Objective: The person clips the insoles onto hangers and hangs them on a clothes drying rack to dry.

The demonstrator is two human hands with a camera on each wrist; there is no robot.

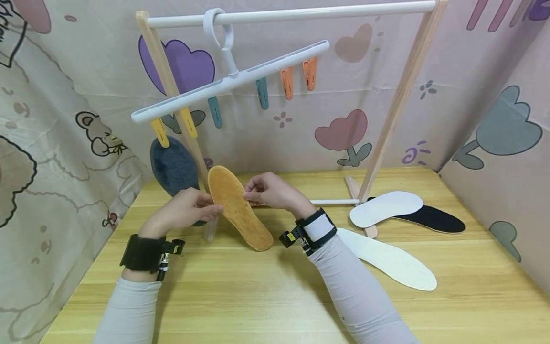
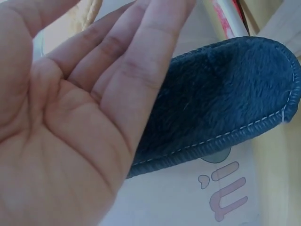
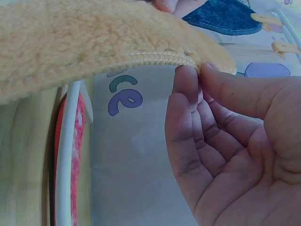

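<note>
Clearly fuzzy, the tan insole [image 1: 238, 209] sits pinched between both hands [image 1: 232, 203]

A fuzzy orange insole [image 1: 238, 206] is held tilted above the table, toe raised.

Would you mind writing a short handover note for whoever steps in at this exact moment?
Left hand: fingers on the left edge of the orange insole, the grip hidden.
Right hand: pinches the insole's right edge.
The insole is held in front of the clip hanger on the rack.
Done: the blue insole hangs from a yellow clip.
Left: the orange insole is unclipped; two white insoles and a black one lie on the table.
</note>
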